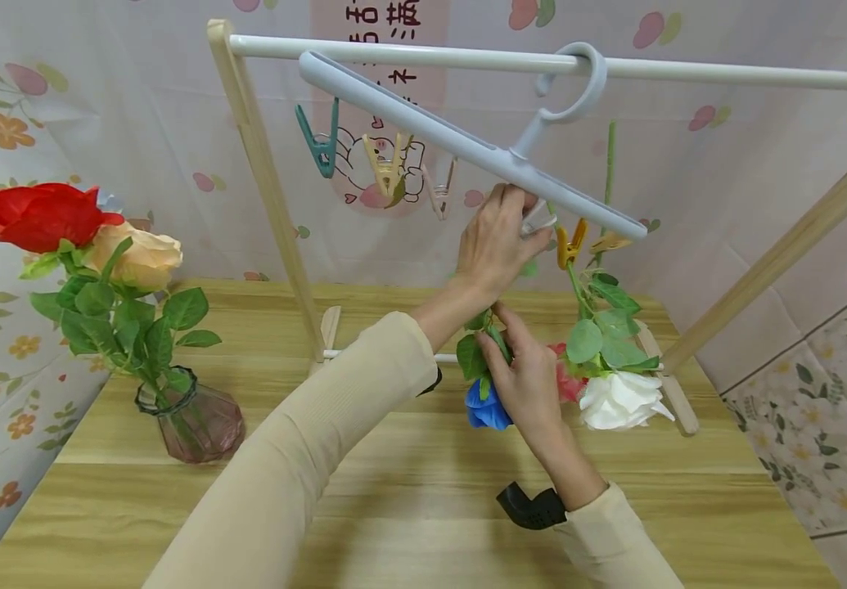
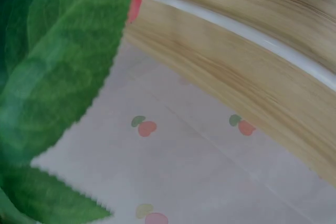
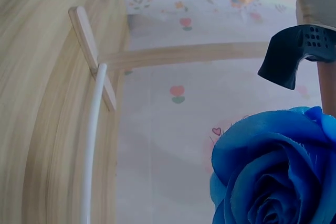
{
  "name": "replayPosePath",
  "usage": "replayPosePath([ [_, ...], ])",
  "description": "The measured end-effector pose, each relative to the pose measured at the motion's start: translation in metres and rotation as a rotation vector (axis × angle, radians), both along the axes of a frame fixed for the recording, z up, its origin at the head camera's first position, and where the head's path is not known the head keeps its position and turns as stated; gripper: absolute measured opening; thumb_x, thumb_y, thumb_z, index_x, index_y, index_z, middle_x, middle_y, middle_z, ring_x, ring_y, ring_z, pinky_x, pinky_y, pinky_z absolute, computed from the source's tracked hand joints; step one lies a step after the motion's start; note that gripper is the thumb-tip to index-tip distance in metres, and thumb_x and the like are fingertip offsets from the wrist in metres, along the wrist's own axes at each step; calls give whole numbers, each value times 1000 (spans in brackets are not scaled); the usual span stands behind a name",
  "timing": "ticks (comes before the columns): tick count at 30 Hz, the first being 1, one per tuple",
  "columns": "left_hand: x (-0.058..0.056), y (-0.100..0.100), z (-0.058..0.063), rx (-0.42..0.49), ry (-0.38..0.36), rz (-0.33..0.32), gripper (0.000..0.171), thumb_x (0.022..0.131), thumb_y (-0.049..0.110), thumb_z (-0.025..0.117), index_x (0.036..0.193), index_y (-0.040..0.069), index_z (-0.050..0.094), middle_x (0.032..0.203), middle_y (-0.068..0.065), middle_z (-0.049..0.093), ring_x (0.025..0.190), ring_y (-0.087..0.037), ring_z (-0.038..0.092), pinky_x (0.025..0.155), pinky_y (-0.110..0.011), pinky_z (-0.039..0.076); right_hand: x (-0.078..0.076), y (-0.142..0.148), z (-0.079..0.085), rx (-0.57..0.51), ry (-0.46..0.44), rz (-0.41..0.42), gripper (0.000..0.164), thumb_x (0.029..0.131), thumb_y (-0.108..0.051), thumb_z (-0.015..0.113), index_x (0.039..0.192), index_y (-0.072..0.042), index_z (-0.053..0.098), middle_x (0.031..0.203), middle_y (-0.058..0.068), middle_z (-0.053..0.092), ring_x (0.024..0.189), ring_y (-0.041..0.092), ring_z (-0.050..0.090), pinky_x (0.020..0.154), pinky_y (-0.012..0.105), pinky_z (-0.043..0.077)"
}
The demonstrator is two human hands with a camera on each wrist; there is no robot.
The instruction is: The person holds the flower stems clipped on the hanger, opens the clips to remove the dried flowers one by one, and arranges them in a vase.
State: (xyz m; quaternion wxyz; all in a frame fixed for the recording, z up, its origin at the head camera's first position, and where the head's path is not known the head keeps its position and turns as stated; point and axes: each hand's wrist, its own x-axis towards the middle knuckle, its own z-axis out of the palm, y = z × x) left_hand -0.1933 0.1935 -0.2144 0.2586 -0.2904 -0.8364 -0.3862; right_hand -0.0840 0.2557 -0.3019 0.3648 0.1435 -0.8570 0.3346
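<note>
Just under the tilted pale blue hanger (image 1: 423, 114), my left hand (image 1: 495, 239) pinches a white clothespin (image 1: 538, 218). Lower down, my right hand (image 1: 529, 376) holds the leafy stem of a blue artificial rose (image 1: 487, 406), whose bloom hangs downward. In the right wrist view the blue rose (image 3: 273, 171) fills the lower right corner. To the right, an orange clothespin (image 1: 571, 244) and a tan clothespin (image 1: 610, 242) hang from the hanger with flower stems at them. A white rose (image 1: 623, 400) and a partly hidden pink flower (image 1: 569, 378) hang head down there.
The hanger hooks over a white rail (image 1: 408, 55) on a wooden frame (image 1: 264, 180). Green (image 1: 325, 147), yellow (image 1: 388, 168) and pale pink (image 1: 441, 190) clothespins hang on its left part. A pink glass vase (image 1: 202, 425) holds red and peach roses (image 1: 43, 217) on the wooden table (image 1: 408, 507).
</note>
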Motion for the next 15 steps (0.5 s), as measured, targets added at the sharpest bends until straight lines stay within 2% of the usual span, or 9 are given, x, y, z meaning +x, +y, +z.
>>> replayPosePath([
  [9,-2,-6,0,46,20,-63,19,87,20,65,96,6,55,91,-5,58,76,-14,53,62,-22,44,3,3,1,-21,-99,-51,37,88,-5,64,122,6,56,56,6,59,40,0,42,37,16,32],
  [15,-2,-6,2,51,-8,-79,18,87,22,64,95,7,56,90,-4,58,75,-13,53,61,-20,43,2,10,0,-13,-155,-83,35,89,-8,63,123,1,57,48,0,47,35,-2,28,33,18,25],
])
